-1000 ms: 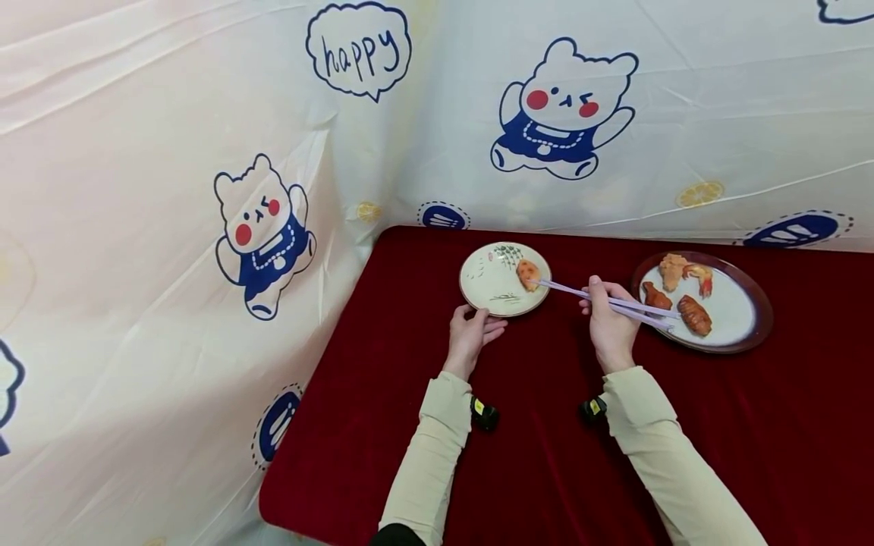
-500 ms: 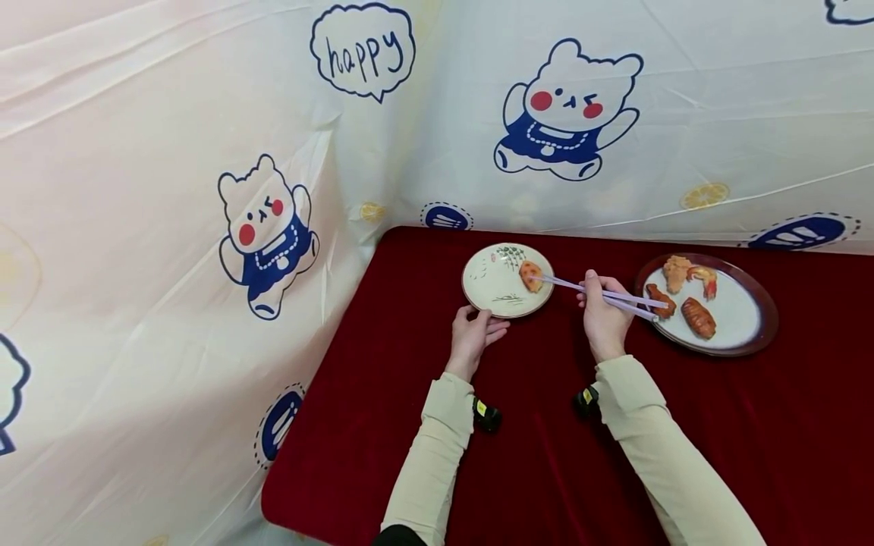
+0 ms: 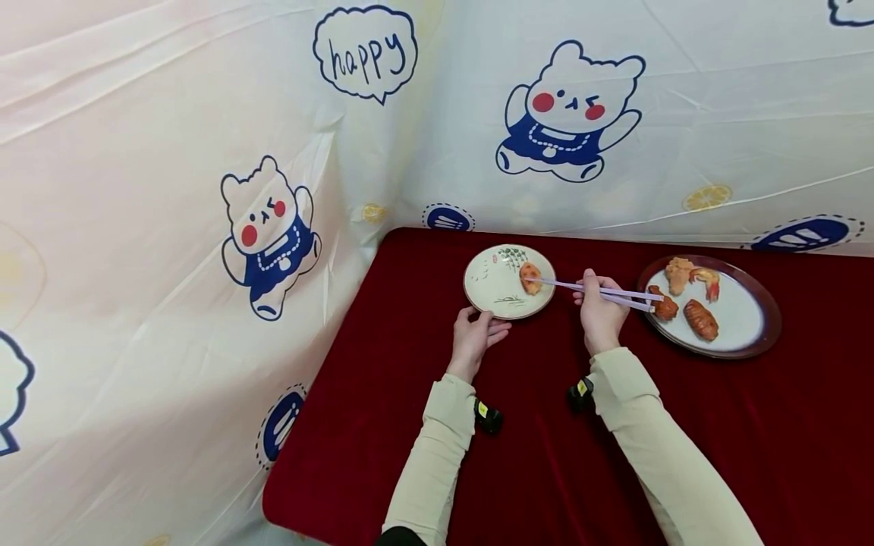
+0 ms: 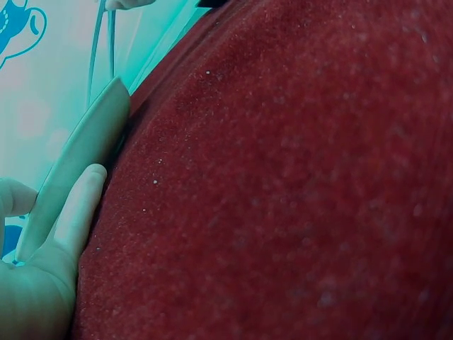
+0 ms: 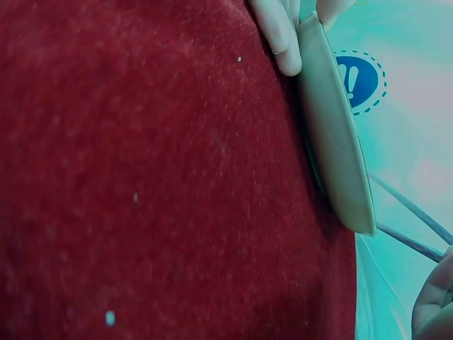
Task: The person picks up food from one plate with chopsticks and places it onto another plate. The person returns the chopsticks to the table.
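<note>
My left hand (image 3: 473, 343) pinches the near rim of a small cream plate (image 3: 488, 284), thumb on top and fingers underneath; in the left wrist view the plate (image 4: 92, 134) stands between thumb and fingers. With my right hand (image 3: 602, 317) I hold a pair of pale purple chopsticks (image 3: 567, 285). Their tips reach a spotted orange-brown piece of food (image 3: 530, 277) on the plate's right side. Whether the tips grip it or just touch it cannot be told. In the right wrist view the right hand (image 5: 433, 301) shows at the lower right edge.
To the right, an oval brown-rimmed plate (image 3: 770, 318) bears a shrimp (image 3: 707, 283), a fried piece (image 3: 679, 275), a glazed wing (image 3: 701, 319) and a brown meat piece (image 3: 665, 306). The chopsticks' rear ends overlap its left side. Dark red cloth (image 3: 532, 470) covers the table; printed curtains hang behind and left.
My right hand and wrist have shifted a little left, and the chopsticks' rear ends have swung left and up, off the wing. The left hand still holds the plate.
</note>
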`<action>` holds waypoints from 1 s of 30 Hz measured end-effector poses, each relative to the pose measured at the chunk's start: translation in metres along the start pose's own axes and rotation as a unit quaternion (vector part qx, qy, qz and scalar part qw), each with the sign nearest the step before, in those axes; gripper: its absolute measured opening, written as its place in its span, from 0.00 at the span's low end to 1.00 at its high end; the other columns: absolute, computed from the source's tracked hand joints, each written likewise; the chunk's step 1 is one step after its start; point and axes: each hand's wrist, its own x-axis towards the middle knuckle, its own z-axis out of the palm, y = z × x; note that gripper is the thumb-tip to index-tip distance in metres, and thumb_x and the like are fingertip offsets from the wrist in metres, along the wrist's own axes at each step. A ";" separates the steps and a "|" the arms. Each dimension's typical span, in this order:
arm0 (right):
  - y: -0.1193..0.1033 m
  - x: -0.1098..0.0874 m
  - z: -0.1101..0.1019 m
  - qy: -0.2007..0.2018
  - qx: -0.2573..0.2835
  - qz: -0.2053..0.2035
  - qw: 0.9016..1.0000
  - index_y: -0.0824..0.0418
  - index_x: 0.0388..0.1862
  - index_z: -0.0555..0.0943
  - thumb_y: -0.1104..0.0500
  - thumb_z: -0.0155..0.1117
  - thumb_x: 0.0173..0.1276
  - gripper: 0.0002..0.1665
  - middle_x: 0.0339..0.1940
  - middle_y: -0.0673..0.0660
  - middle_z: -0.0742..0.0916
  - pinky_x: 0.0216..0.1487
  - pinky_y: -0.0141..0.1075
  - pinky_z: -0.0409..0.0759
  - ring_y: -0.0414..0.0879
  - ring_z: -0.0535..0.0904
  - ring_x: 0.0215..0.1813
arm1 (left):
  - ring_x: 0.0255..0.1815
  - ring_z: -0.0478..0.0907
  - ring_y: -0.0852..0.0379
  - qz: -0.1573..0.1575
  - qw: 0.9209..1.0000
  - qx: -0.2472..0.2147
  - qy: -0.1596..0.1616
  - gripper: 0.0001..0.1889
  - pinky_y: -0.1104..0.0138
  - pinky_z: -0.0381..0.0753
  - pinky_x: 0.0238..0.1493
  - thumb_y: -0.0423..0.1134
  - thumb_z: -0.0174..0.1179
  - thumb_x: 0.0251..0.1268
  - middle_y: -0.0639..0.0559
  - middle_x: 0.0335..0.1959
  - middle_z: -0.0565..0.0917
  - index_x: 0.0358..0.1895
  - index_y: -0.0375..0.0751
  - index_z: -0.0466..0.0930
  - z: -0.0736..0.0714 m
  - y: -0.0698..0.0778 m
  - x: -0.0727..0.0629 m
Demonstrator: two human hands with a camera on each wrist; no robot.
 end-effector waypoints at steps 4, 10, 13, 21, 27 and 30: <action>-0.001 0.000 0.004 -0.004 -0.008 0.014 1.000 0.59 0.27 0.81 0.51 0.64 0.67 0.15 0.25 0.45 0.86 0.24 0.23 0.78 0.34 0.78 0.20 | 0.44 0.86 0.47 0.000 1.000 0.003 0.000 0.30 0.63 0.88 0.46 0.35 0.50 0.69 0.36 0.45 0.84 0.72 0.38 0.53 0.000 0.000 0.000; -0.001 0.003 0.011 -0.022 -0.020 0.013 0.999 0.58 0.26 0.82 0.52 0.64 0.68 0.13 0.24 0.46 0.85 0.23 0.23 0.78 0.34 0.77 0.20 | 0.45 0.86 0.46 -0.001 1.000 -0.001 -0.001 0.31 0.63 0.87 0.47 0.35 0.50 0.69 0.36 0.46 0.84 0.73 0.38 0.52 0.000 0.000 0.000; -0.001 0.003 0.014 -0.036 -0.048 -0.006 0.998 0.61 0.27 0.83 0.50 0.63 0.68 0.16 0.23 0.48 0.85 0.22 0.24 0.76 0.38 0.77 0.22 | 0.45 0.86 0.46 -0.003 1.000 -0.002 -0.002 0.31 0.63 0.87 0.47 0.35 0.50 0.69 0.36 0.46 0.84 0.73 0.38 0.52 0.000 0.000 0.000; 0.000 -0.002 0.019 -0.099 -0.196 -0.203 0.954 0.67 0.32 0.86 0.50 0.61 0.70 0.21 0.28 0.62 0.86 0.23 0.22 0.68 0.38 0.75 0.26 | 0.45 0.86 0.46 -0.001 1.000 -0.002 -0.002 0.30 0.63 0.87 0.46 0.35 0.50 0.69 0.36 0.46 0.84 0.72 0.37 0.53 0.000 -0.001 0.000; -0.002 -0.008 0.019 -0.188 -0.218 -0.403 0.869 0.68 0.25 0.84 0.61 0.62 0.68 0.14 0.27 0.61 0.85 0.26 0.21 0.67 0.45 0.75 0.26 | 0.43 0.87 0.47 0.000 1.000 0.002 0.003 0.29 0.63 0.88 0.45 0.35 0.51 0.68 0.36 0.44 0.84 0.71 0.38 0.54 0.000 -0.001 0.001; -0.002 -0.009 0.018 -0.217 -0.212 -0.441 0.845 0.67 0.25 0.83 0.62 0.63 0.67 0.12 0.25 0.60 0.84 0.24 0.21 0.66 0.44 0.74 0.24 | 0.42 0.87 0.47 0.001 1.000 0.006 0.005 0.29 0.63 0.88 0.45 0.36 0.51 0.68 0.37 0.44 0.85 0.71 0.38 0.55 0.000 -0.001 0.001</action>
